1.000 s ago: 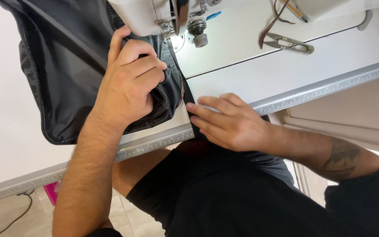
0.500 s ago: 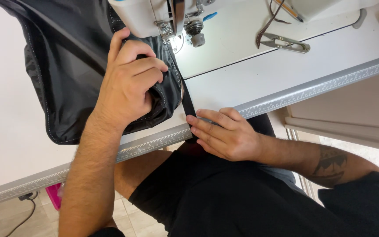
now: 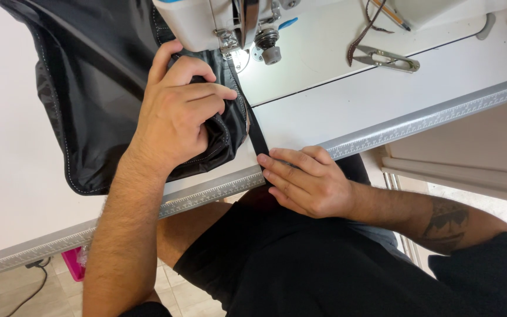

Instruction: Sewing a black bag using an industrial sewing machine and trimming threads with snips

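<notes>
My left hand (image 3: 177, 117) is closed on a bunched fold of black fabric (image 3: 95, 88) with white stitching, just in front of the sewing machine head (image 3: 218, 20) and its presser foot (image 3: 230, 50). A narrow black strap (image 3: 257, 138) runs from the needle area down to the table's front edge. My right hand (image 3: 306, 179) pinches that strap at the edge, fingers flat and pointing left. The rest of the fabric spreads over the white table (image 3: 347, 105) to the left.
Metal thread snips (image 3: 385, 58) lie on the table at the upper right, beside a brown cord (image 3: 366, 29) and a pencil (image 3: 389, 13). A ruler strip (image 3: 429, 120) lines the table's front edge. A pink object (image 3: 74, 264) and a cable lie on the tiled floor.
My right hand has slid slightly left along the table edge on the strap. My left hand has kept its grip on the fabric by the presser foot.
</notes>
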